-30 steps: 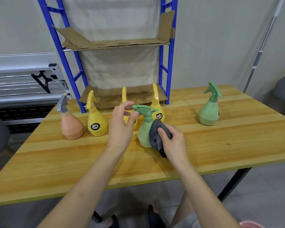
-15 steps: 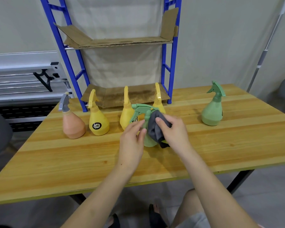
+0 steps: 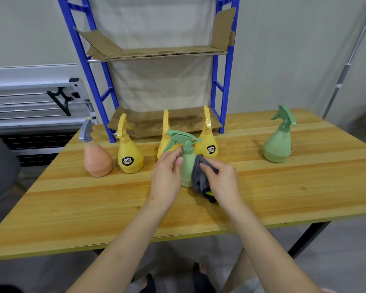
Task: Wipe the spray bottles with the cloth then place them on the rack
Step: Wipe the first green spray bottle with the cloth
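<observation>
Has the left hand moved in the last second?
Yes. The left hand has dropped from the green spray bottle's trigger head down to its body, judged against the yellow bottles behind.

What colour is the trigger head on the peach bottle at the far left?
Grey, on the peach bottle; the head view shows it clearly.

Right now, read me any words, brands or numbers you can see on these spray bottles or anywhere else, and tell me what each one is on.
"Q": large letter on the round black label of the left yellow spray bottle; the smaller print beside it is too blurred to read.
Round black label on the right yellow spray bottle: same style, too blurred to read.
Green spray bottles, orange spray bottle, cloth, rack, cardboard: no text visible.
</observation>
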Motion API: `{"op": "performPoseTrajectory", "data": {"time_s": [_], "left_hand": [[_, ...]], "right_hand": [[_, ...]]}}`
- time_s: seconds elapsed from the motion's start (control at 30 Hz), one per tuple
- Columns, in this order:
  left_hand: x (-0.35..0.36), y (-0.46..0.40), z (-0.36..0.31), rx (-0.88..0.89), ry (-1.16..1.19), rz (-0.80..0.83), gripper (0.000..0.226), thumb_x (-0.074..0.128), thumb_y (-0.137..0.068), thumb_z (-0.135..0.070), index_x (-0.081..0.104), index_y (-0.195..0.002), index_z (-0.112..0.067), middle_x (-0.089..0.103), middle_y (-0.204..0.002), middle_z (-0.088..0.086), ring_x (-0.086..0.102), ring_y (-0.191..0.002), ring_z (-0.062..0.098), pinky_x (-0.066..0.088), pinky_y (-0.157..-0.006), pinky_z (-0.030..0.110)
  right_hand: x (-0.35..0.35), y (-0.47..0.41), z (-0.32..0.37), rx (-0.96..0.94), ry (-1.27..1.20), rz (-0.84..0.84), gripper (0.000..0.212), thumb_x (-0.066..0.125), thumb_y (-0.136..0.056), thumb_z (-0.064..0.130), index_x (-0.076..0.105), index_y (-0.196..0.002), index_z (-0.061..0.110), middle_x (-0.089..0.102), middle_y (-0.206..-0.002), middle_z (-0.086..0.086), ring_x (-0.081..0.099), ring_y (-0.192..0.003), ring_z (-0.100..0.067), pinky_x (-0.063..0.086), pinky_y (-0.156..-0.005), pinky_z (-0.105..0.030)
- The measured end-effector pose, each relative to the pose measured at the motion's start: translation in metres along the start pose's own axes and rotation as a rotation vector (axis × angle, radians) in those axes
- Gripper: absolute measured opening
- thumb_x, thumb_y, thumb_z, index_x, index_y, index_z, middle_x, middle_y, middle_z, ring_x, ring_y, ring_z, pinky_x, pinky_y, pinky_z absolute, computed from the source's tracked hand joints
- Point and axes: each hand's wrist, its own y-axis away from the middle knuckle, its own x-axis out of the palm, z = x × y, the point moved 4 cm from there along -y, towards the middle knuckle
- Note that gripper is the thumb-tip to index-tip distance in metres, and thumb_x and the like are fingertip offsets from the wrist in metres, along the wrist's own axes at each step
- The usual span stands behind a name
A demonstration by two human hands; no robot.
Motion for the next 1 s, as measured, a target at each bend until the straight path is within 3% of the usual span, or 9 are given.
{"op": "performPoseTrajectory", "data": {"time_s": [0.13,0.2,0.27,0.43,0.53,0.63,0.8,0.9,1.0], "left_hand": [[0.004,-0.006,0.001,-0.034,0.017,0.000,0.035,0.052,-0.106,-0.019,0.061,-0.139,-0.015,0.062,-0.132,-0.002,0.055,-0.125,0.013,0.035,-0.103,0.018],[0.005,-0.008,0.001,-0.047,0.009,-0.006,0.033,0.054,-0.105,-0.019,0.064,-0.136,-0.015,0.065,-0.133,-0.001,0.057,-0.125,0.015,0.037,-0.101,0.019],[0.002,-0.009,0.003,-0.061,-0.016,-0.011,0.031,0.055,-0.104,-0.020,0.067,-0.133,-0.017,0.067,-0.133,-0.001,0.059,-0.124,0.016,0.041,-0.101,0.023],[-0.006,-0.008,0.002,-0.053,-0.067,0.061,0.035,0.058,-0.102,-0.036,0.067,-0.133,-0.021,0.067,-0.132,-0.004,0.063,-0.115,0.015,0.045,-0.095,0.026],[-0.011,-0.007,0.001,-0.058,-0.127,0.093,0.042,0.059,-0.098,-0.048,0.066,-0.132,-0.026,0.068,-0.131,-0.007,0.065,-0.108,0.012,0.050,-0.093,0.032],[-0.018,-0.003,0.000,-0.063,-0.157,0.112,0.047,0.059,-0.097,-0.051,0.064,-0.136,-0.026,0.067,-0.132,-0.006,0.065,-0.112,0.015,0.052,-0.097,0.039],[-0.024,0.005,-0.003,-0.042,-0.176,0.122,0.046,0.058,-0.100,-0.046,0.060,-0.141,-0.025,0.067,-0.134,-0.002,0.063,-0.119,0.022,0.051,-0.098,0.040],[-0.022,0.009,-0.001,-0.033,-0.166,0.143,0.045,0.056,-0.102,-0.042,0.058,-0.144,-0.023,0.064,-0.139,0.001,0.060,-0.125,0.025,0.049,-0.101,0.038],[-0.021,0.010,0.000,-0.019,-0.149,0.152,0.044,0.056,-0.103,-0.037,0.056,-0.145,-0.022,0.063,-0.141,0.002,0.058,-0.129,0.024,0.047,-0.103,0.036]], "right_hand": [[-0.003,-0.017,0.021,0.024,-0.117,-0.044,0.014,0.066,-0.097,0.021,0.078,-0.093,0.024,0.071,-0.075,0.020,0.062,-0.071,0.001,0.045,-0.064,-0.017],[0.003,-0.017,0.026,0.019,-0.128,-0.006,0.014,0.065,-0.098,0.022,0.079,-0.099,0.023,0.072,-0.078,0.018,0.062,-0.073,0.002,0.045,-0.064,-0.015],[0.008,-0.011,0.022,0.019,-0.091,0.036,0.015,0.064,-0.099,0.024,0.079,-0.103,0.023,0.074,-0.083,0.013,0.063,-0.077,0.001,0.048,-0.065,-0.020],[0.003,-0.003,0.006,0.044,0.022,0.068,0.019,0.063,-0.097,0.030,0.072,-0.084,0.020,0.070,-0.072,0.002,0.061,-0.069,-0.016,0.051,-0.067,-0.035],[0.001,0.005,-0.006,0.075,0.122,0.097,0.029,0.063,-0.097,0.030,0.062,-0.071,0.018,0.061,-0.063,0.000,0.048,-0.060,-0.012,0.042,-0.060,-0.034],[0.001,0.016,-0.011,0.084,0.156,0.112,0.031,0.063,-0.096,0.028,0.057,-0.069,0.013,0.052,-0.058,0.000,0.041,-0.059,-0.010,0.038,-0.058,-0.036],[0.005,0.022,0.012,0.083,0.062,0.071,0.020,0.064,-0.096,0.026,0.071,-0.081,0.016,0.069,-0.070,0.000,0.057,-0.065,-0.016,0.045,-0.062,-0.032],[0.007,0.018,0.039,0.027,-0.001,0.058,0.023,0.064,-0.097,0.022,0.072,-0.076,0.023,0.069,-0.066,0.009,0.056,-0.061,-0.003,0.044,-0.059,-0.024],[0.009,0.023,0.037,0.022,-0.024,0.076,0.018,0.063,-0.098,0.022,0.076,-0.086,0.027,0.070,-0.071,0.014,0.060,-0.067,0.000,0.045,-0.060,-0.018]]}}
